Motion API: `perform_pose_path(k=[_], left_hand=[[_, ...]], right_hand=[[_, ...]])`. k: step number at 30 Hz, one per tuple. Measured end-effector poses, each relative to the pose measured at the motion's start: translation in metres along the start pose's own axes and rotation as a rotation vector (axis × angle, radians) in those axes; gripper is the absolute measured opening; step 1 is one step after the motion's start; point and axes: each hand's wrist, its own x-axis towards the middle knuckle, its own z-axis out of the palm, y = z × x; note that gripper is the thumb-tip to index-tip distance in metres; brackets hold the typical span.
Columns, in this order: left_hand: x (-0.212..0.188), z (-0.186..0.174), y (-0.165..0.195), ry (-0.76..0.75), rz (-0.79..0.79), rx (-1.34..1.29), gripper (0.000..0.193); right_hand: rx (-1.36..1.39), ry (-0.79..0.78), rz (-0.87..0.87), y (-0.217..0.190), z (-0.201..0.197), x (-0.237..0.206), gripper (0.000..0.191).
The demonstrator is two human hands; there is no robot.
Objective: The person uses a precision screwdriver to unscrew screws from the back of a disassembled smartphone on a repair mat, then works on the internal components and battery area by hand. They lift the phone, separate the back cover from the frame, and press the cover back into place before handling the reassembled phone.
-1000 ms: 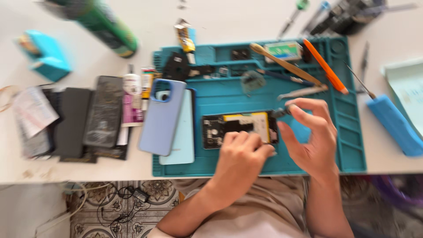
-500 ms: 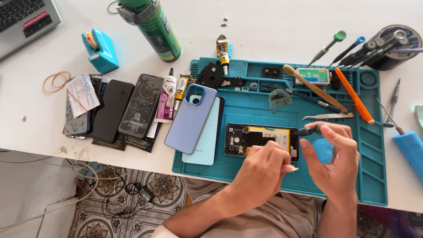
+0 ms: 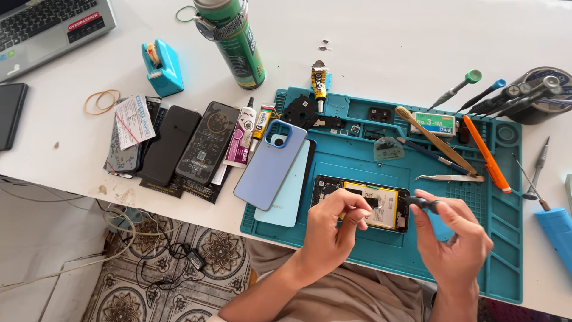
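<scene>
Hands worked over an opened phone (image 3: 360,203) lying face down on the teal repair mat (image 3: 506,262), near its front edge. Left hand (image 3: 336,232) rested on the phone's exposed inside, fingers curled and thumb pinched against forefinger over the yellow battery (image 3: 384,209); whether anything small sat in that pinch could not be told. Right hand (image 3: 453,238) hovered just beside the phone's right end, thumb and fingertips grasping a short black tool (image 3: 424,203) (likely a screwdriver handle; tip hidden).

Left of the phone, a pale blue back cover (image 3: 271,164) lay tilted over a lighter blue panel (image 3: 289,194), both half on the mat. At the mat's far side: a wooden-handled brush (image 3: 435,140), an orange pry tool (image 3: 487,155), metal tweezers (image 3: 450,177). Further left on the white table (image 3: 387,48): a row of dark phone screens (image 3: 179,146), a blue tape dispenser (image 3: 162,67), a green spray can (image 3: 235,39).
</scene>
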Motion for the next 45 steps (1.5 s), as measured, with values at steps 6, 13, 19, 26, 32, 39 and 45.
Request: perform_pose_path(k=[6,13,19,26,32,39,45], left_hand=[[-0.007,0.000,-0.013,0.041,-0.096,-0.144,0.018],[-0.016,0.000,-0.027,0.017,-0.220,-0.378,0.032],[-0.018,-0.001,-0.027,0.022,-0.257,-0.375,0.031],[-0.016,-0.002,-0.031,0.040,-0.256,-0.382,0.028],[-0.018,-0.003,-0.033,0.036,-0.258,-0.384,0.027],[-0.016,-0.008,-0.030,0.024,-0.253,-0.348,0.029],[-0.014,-0.011,-0.028,0.026,-0.233,-0.300,0.032]], right_hand=[[0.013,0.133,0.124,0.001,0.003,-0.010,0.047],[0.403,0.441,0.006,-0.034,0.014,-0.021,0.055],[0.376,0.273,-0.092,-0.049,0.030,-0.003,0.054],[0.458,0.200,-0.066,-0.042,0.045,-0.006,0.062],[0.457,0.165,-0.043,-0.040,0.046,-0.010,0.064],[0.468,0.146,-0.070,-0.045,0.048,-0.004,0.063],[0.483,0.099,-0.026,-0.050,0.049,-0.003,0.060]])
